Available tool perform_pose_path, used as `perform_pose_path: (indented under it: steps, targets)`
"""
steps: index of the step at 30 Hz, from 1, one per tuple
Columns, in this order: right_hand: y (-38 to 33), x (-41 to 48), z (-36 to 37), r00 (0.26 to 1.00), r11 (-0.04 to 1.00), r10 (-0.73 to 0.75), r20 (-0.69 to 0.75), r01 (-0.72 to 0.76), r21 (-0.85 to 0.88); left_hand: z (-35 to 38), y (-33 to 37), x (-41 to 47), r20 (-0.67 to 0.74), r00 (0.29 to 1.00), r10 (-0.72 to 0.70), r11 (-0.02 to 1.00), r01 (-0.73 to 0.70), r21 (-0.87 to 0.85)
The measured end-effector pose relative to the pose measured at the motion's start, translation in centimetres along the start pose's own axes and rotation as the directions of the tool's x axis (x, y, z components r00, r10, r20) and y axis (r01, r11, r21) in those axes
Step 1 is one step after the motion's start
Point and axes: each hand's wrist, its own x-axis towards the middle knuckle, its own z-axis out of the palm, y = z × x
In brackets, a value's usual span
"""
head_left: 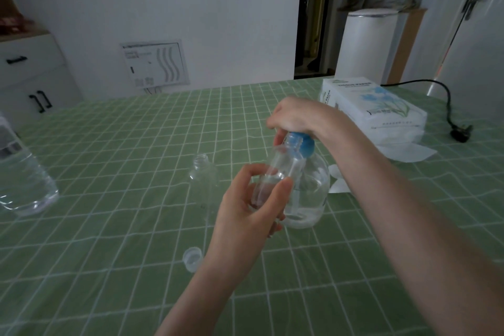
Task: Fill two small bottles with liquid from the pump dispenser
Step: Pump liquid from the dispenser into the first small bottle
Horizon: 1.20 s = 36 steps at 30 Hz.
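A small clear bottle (275, 169) is gripped tilted by the left hand (245, 207), mouth held up at the blue pump head (300, 144) of the pump dispenser (308, 194); the head is covered by the right hand (297, 117), fingers curled over it. A second bottle (203, 174) is stood uncapped just left, a cap (192, 255) laid on the green tablecloth (109, 226)

I am wearing the only camera on my head, and it is looking forward and down across the green checked table (109, 226). It is sitting close above my left hand (245, 213) and right hand (297, 117), its wide lens also taking in the far wall (218, 8).
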Motion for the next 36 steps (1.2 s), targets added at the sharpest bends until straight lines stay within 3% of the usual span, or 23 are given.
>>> perform_pose_path:
  steps: [28,36]
  targets:
    - [-0.22,-0.25,-0.52,0.993,0.999,-0.023,-0.119,0.027,0.024,0.17,0.46,0.07,-0.001,1.000,-0.005,0.999,0.005,-0.036]
    - [-0.22,-0.11,-0.25,0.997,1.000,-0.005,-0.080,0.006,0.006,0.22,0.36,0.07,-0.013,1.000,-0.015,0.999,0.014,-0.031]
